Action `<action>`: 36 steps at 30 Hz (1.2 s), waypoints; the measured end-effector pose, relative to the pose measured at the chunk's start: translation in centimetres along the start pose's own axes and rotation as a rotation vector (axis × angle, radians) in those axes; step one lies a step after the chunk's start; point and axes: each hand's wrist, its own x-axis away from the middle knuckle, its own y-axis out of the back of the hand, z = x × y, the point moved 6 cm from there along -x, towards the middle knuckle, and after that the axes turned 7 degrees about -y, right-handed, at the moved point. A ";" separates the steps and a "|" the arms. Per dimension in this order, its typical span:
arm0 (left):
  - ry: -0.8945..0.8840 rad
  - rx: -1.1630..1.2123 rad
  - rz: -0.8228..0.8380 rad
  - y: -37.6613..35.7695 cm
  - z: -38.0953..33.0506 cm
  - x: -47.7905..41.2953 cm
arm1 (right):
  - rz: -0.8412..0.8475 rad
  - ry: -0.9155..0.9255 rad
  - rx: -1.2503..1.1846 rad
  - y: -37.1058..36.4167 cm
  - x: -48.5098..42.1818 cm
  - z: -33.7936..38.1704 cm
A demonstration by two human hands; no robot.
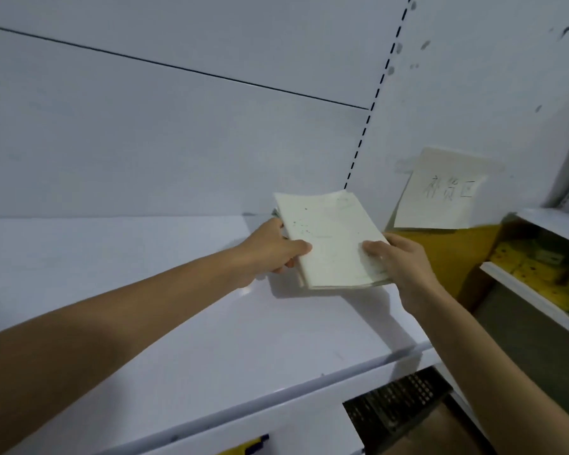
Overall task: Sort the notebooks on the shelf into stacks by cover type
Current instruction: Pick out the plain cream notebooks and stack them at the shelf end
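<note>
Head cam: big white shelf (178, 323), with a thin stack of pale notebooks (329, 238) at its back right, near the wall (145, 142). Handwritten paper note (440, 192) stuck on the wall just right of it. My left hand (273, 247) and right hand (398, 261) each grip one side.

Stack of notebooks (329, 238) over the shelf (145, 290), toward its back right, between left grip (270, 247) and right grip (404, 261). Paper sign (440, 192) on the wall behind, to the right.
</note>
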 end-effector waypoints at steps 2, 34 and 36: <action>0.043 -0.009 -0.015 -0.5 0.2 -1.4 | 0.036 0.011 0.017 0.2 -2.7 0.6; -0.093 -0.561 -0.277 -5.9 1.1 -4.2 | 0.244 0.417 0.608 -1.4 -10.9 -1.7; -0.094 -0.679 -0.251 -5.8 1.2 -4.2 | 0.263 0.440 0.608 -1.7 -10.8 -1.8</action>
